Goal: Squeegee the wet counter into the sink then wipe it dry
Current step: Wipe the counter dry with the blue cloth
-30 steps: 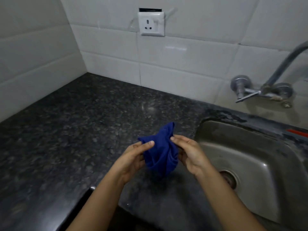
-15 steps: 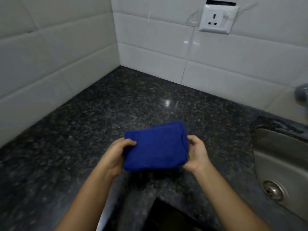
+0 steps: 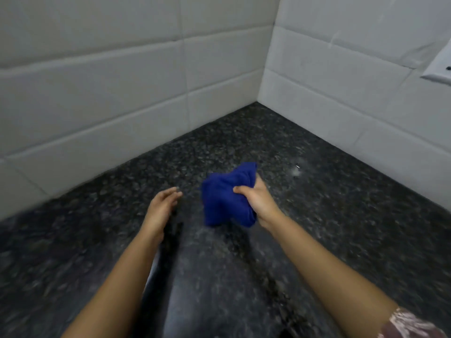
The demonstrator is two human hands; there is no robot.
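Observation:
A bunched blue cloth (image 3: 225,198) hangs just above the dark speckled granite counter (image 3: 341,215), gripped in my right hand (image 3: 258,202) near the middle of the view. To its left, my left hand (image 3: 162,208) hovers over the counter with fingers apart and nothing in it. The counter runs back into a corner between two white tiled walls. The sink and the squeegee are out of view.
White tiled walls (image 3: 97,98) close the counter on the left and at the back right. A white wall socket (image 3: 439,67) shows at the right edge. A pale reflection streak lies on the counter (image 3: 207,276) between my forearms.
The view has swung left, away from the sink, toward the counter's corner. My left hand has let go of the cloth, and the folded cloth is now bunched in my right hand alone.

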